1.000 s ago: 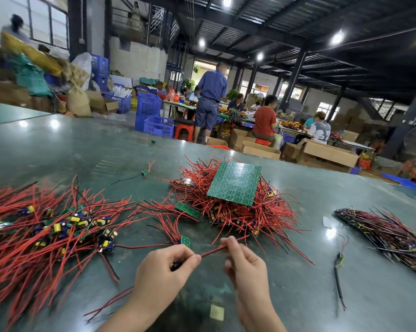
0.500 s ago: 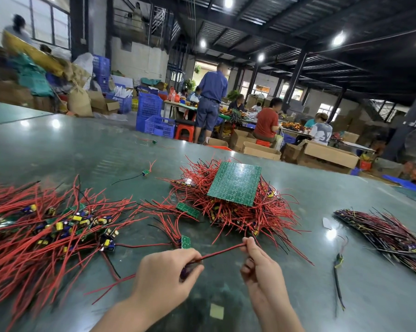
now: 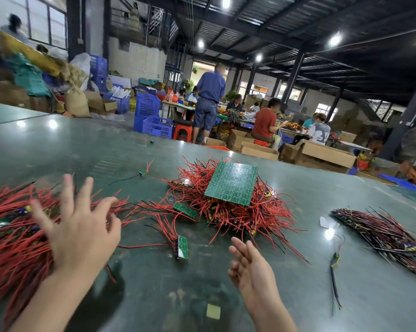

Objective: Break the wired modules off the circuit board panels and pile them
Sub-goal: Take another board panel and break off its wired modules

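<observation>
- A worker's left hand point(image 3: 78, 232) is hovering with fingers spread wide over a pile of red-wired modules point(image 3: 13, 236) at the left of a glossy dark green table point(image 3: 154, 295), holding nothing.
- The right hand point(image 3: 252, 269) is hanging open and empty above the table's near middle.
- A green circuit board panel point(image 3: 231, 183) is lying atop a central heap of red wires point(image 3: 238, 212); a small strip of modules point(image 3: 182, 246) is resting between the hands.
- Behind, people are sitting at benches among cardboard boxes point(image 3: 326, 155) and blue crates point(image 3: 147, 113) in a dim warehouse.
</observation>
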The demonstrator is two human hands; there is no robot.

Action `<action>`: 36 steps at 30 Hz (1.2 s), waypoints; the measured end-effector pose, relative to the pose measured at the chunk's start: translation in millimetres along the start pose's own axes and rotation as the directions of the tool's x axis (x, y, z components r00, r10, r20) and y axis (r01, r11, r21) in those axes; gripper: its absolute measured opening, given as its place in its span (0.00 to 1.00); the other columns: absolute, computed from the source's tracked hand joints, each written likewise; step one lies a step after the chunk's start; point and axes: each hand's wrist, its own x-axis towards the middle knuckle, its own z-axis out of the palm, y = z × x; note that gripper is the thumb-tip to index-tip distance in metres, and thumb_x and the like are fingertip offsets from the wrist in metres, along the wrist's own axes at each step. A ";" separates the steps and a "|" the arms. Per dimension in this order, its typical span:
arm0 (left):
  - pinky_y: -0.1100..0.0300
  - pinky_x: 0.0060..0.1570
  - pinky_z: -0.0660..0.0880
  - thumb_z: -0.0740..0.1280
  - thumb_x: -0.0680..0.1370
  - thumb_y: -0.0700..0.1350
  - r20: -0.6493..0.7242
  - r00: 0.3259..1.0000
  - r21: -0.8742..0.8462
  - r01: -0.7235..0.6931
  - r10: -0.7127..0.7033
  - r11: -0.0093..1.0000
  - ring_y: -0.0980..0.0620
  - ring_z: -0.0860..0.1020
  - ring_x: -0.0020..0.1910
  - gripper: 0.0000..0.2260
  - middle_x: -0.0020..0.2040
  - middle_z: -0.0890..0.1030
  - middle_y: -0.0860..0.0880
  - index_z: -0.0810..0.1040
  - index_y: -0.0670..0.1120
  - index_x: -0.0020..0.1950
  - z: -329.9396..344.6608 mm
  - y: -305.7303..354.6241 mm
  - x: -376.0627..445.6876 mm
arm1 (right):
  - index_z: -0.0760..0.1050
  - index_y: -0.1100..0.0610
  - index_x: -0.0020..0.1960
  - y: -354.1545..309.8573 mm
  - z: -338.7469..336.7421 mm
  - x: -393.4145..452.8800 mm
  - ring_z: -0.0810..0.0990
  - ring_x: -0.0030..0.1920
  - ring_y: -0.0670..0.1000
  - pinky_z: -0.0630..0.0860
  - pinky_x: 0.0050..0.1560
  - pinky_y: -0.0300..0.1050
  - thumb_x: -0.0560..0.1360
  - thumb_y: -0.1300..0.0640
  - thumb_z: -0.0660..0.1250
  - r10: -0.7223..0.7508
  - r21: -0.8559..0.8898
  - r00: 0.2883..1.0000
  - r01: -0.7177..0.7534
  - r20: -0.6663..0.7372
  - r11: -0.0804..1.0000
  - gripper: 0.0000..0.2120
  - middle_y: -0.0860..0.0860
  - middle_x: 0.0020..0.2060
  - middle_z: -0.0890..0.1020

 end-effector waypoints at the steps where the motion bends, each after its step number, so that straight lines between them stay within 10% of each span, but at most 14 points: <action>1: 0.37 0.64 0.58 0.58 0.69 0.47 0.033 0.997 -0.059 -0.062 0.064 0.996 0.39 0.66 0.70 0.16 0.63 0.77 0.42 0.83 0.47 0.48 0.5 7.3 -4.3 | 0.80 0.58 0.50 1.9 1.2 -0.6 0.69 0.28 0.46 0.69 0.28 0.38 0.80 0.52 0.57 0.005 -0.022 1.000 -0.005 0.006 1.000 0.15 0.49 0.33 0.82; 5: 0.51 0.48 0.78 0.61 0.68 0.52 0.241 0.817 -0.326 -0.439 0.523 0.837 0.48 0.81 0.51 0.18 0.53 0.82 0.50 0.83 0.53 0.54 7.8 47.4 -42.8 | 0.81 0.59 0.47 8.1 8.8 -2.6 0.69 0.25 0.45 0.66 0.30 0.38 0.79 0.55 0.60 -0.008 -0.082 0.999 0.012 0.044 0.997 0.12 0.49 0.30 0.81; 9: 0.60 0.47 0.76 0.71 0.61 0.61 0.381 0.669 -0.411 -0.496 0.638 0.765 0.58 0.82 0.45 0.18 0.51 0.83 0.57 0.83 0.59 0.49 20.2 63.0 -71.3 | 0.83 0.59 0.43 12.6 12.2 -4.4 0.69 0.25 0.45 0.66 0.30 0.38 0.77 0.60 0.63 -0.077 -0.234 0.994 0.092 0.072 0.968 0.10 0.49 0.30 0.81; 14: 0.63 0.57 0.68 0.68 0.73 0.55 0.461 0.742 -0.527 -0.214 0.488 0.823 0.57 0.73 0.59 0.23 0.61 0.67 0.61 0.65 0.58 0.66 29.9 62.2 -69.7 | 0.81 0.55 0.40 20.9 20.0 -7.8 0.71 0.24 0.42 0.66 0.27 0.34 0.77 0.65 0.61 -0.176 -0.509 0.964 0.256 0.201 0.822 0.14 0.48 0.28 0.80; 21: 0.64 0.60 0.68 0.65 0.75 0.49 0.443 0.772 -0.552 -0.166 0.456 0.817 0.60 0.67 0.63 0.18 0.67 0.62 0.60 0.72 0.60 0.65 35.0 60.1 -73.1 | 0.79 0.50 0.42 33.8 23.9 -11.2 0.75 0.29 0.36 0.69 0.36 0.28 0.76 0.65 0.62 -0.283 -0.719 0.894 0.447 0.346 0.532 0.13 0.47 0.34 0.81; 28: 0.64 0.47 0.74 0.79 0.64 0.38 0.241 0.913 -0.618 -0.117 0.329 0.778 0.53 0.83 0.45 0.12 0.50 0.83 0.50 0.85 0.48 0.44 27.2 63.9 -65.6 | 0.78 0.46 0.42 37.2 22.0 -8.2 0.79 0.37 0.42 0.76 0.43 0.36 0.75 0.65 0.64 -0.354 -0.704 0.861 0.505 0.366 0.500 0.14 0.47 0.39 0.83; 32: 0.70 0.54 0.72 0.72 0.70 0.42 0.084 0.983 -0.830 -0.021 0.162 0.557 0.61 0.80 0.50 0.08 0.50 0.84 0.53 0.85 0.47 0.48 11.3 65.2 -54.1 | 0.75 0.42 0.51 36.2 23.6 -9.7 0.82 0.39 0.47 0.77 0.44 0.37 0.74 0.67 0.64 -0.425 -0.574 0.823 0.568 0.378 0.590 0.20 0.47 0.43 0.83; 36: 0.73 0.52 0.72 0.69 0.69 0.44 0.327 0.928 -0.936 0.292 0.180 0.195 0.61 0.81 0.52 0.10 0.50 0.84 0.57 0.84 0.49 0.49 -5.1 76.7 -56.5 | 0.74 0.43 0.60 32.7 23.4 -14.4 0.81 0.41 0.42 0.76 0.45 0.34 0.74 0.66 0.68 -0.524 -0.412 0.746 0.665 0.411 0.623 0.22 0.44 0.46 0.84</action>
